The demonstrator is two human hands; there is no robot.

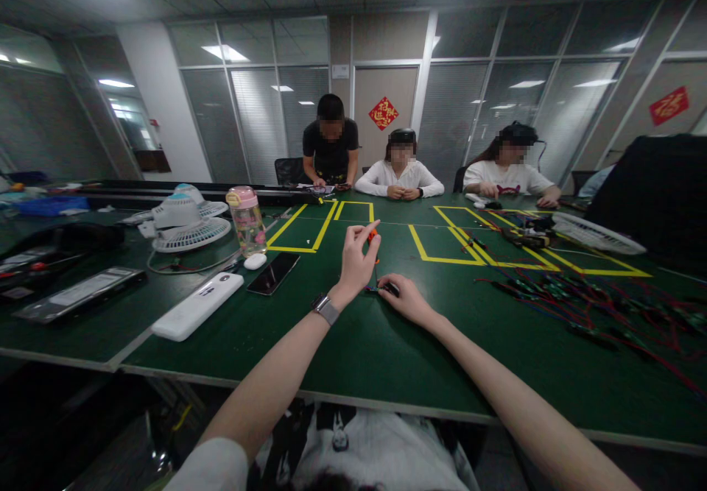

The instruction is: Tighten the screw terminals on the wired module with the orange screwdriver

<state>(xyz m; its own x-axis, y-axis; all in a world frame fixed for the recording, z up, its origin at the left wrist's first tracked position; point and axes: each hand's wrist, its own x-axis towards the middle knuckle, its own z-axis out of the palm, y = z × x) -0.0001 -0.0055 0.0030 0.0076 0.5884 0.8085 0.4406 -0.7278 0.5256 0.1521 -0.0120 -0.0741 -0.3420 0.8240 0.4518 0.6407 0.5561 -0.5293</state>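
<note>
My left hand [357, 257] is raised above the green table [353, 344], fingers pinched on a small orange tool [373, 235]. A grey watch [325, 308] sits on that wrist. My right hand [402, 296] rests low on the table, its fingers curled round a small dark connector [387, 288] that lies partly hidden under them. The two hands are close together near the table's middle. To the right spreads a tangle of red and black wires [579, 292].
Yellow tape rectangles [442, 244] mark the table. At left lie a black phone [273, 272], a white power bank [197, 305], a pink-lidded bottle [246, 218] and white fans [185, 222]. Three people sit or stand across the far edge.
</note>
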